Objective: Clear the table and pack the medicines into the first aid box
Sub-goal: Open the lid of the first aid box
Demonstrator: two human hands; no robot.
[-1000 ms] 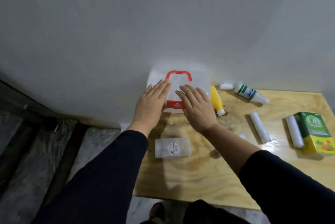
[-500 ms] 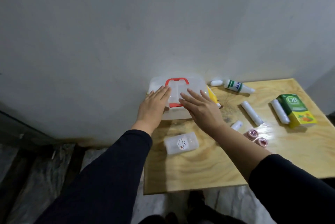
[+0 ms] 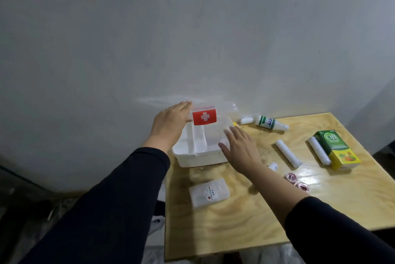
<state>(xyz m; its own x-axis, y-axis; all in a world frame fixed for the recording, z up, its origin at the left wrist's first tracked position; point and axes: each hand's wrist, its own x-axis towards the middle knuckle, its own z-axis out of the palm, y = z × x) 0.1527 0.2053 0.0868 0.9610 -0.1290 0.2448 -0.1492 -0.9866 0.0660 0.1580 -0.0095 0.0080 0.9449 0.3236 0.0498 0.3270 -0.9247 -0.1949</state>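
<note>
The white first aid box (image 3: 198, 160) stands open at the table's back left, its divided inside showing. Its translucent lid, with a red clasp bearing a white cross (image 3: 204, 116), is tilted up toward the wall. My left hand (image 3: 170, 124) holds the lid's left side. My right hand (image 3: 239, 148) lies flat with spread fingers at the box's right front corner. To the right are a green-labelled white bottle (image 3: 271, 123), a yellow bottle tip (image 3: 235, 124), white rolls (image 3: 287, 153) (image 3: 318, 150) and a green-yellow carton (image 3: 335, 148).
A translucent small case (image 3: 208, 193) lies in front of the box. Two pink tape rolls (image 3: 297, 181) and a small white piece (image 3: 273, 166) sit mid-table. The wooden table (image 3: 235, 225) ends just left of the box; the wall is right behind it.
The box's lid, shut before under both palms, is now swung up toward the wall. My left hand rose with it; my right hand slid to the box's right front corner.
</note>
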